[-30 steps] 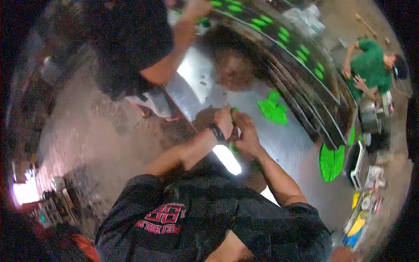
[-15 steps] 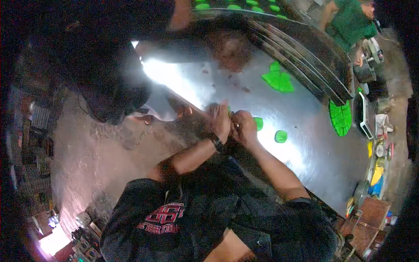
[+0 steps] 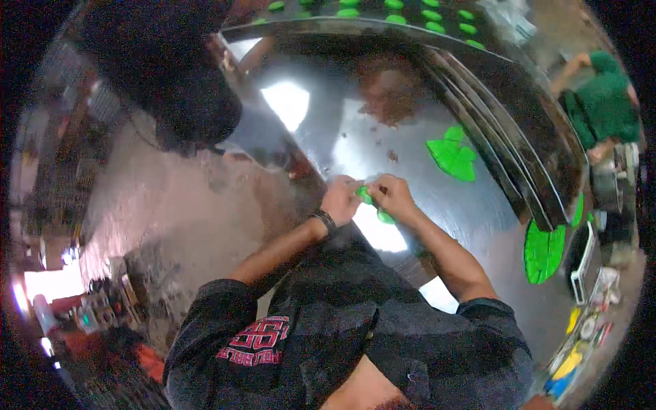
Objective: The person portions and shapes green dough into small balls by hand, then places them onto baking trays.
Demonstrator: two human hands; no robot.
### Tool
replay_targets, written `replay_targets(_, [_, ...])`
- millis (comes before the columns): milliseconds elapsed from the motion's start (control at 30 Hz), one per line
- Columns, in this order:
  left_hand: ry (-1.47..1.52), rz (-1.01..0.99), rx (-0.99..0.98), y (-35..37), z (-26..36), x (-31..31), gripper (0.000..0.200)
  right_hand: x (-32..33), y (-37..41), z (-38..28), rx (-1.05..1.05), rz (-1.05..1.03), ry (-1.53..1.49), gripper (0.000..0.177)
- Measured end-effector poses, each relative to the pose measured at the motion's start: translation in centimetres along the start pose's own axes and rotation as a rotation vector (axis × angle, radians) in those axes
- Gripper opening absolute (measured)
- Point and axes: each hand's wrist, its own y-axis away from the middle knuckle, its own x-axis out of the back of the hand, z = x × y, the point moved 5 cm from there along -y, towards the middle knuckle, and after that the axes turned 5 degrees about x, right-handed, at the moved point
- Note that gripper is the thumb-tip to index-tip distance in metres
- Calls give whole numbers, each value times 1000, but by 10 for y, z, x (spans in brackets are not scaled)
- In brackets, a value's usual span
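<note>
Both my hands meet over the shiny metal table (image 3: 471, 232), near its edge. A small, soft-looking bright green lump (image 3: 365, 196) sits between them. My left hand (image 3: 339, 200), with a dark band at the wrist, holds the lump from one side. My right hand (image 3: 396, 195) pinches it from the other with bent fingers. Another green piece (image 3: 385, 217) lies on the table just under my right wrist, partly hidden. Farther off on the metal lies a flat, leaf-like green piece (image 3: 453, 154) with several lobes.
Dark stacked trays (image 3: 506, 130) stand along the far right. A long green leaf-shaped piece (image 3: 544, 253) lies by their end. Several green rounds (image 3: 395, 19) rest on a dark surface at the back. A person in green (image 3: 601, 102) is at far right; a dark-clothed person (image 3: 171, 82) is at upper left.
The view has shifted, so the table items appear lower and farther right. My hands stay together, and the green lump between them shows more clearly. The person in green is bent differently.
</note>
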Motion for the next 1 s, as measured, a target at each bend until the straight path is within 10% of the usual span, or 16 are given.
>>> replay_targets(100, [158,-79,226,5,-10,5,31,-1,11,-24,238,6,-1,11])
replay_targets(167, [119,-120,47,5,-4,14,16,-5,8,-28,357,-28,71,13])
replay_targets(267, [736,-345,113,31,-86,-60,11,-11,-20,-29,178,-334,-19,13])
replay_targets(400, [516,-211,12,-5,-24,0,21,-21,-31,16,-108,-440,-441,15])
replay_targets(567, [256,-84,-228,-24,-26,11,29,-17,2,27,-279,-17,-633,20])
replay_targets(733, [266,-321,-93,-42,-32,4,18,-16,12,-26,221,366,177,10])
replay_targets(867, [151,-253,-74,-51,-29,0,18,-9,-38,-33,-92,-442,420,16])
replay_targets(933, [190,-203,30,-53,-61,-63,11,4,-76,-62,81,-431,581,15])
replay_targets(1000, [180,-257,141,-46,-72,-59,13,38,-103,-129,110,215,404,30])
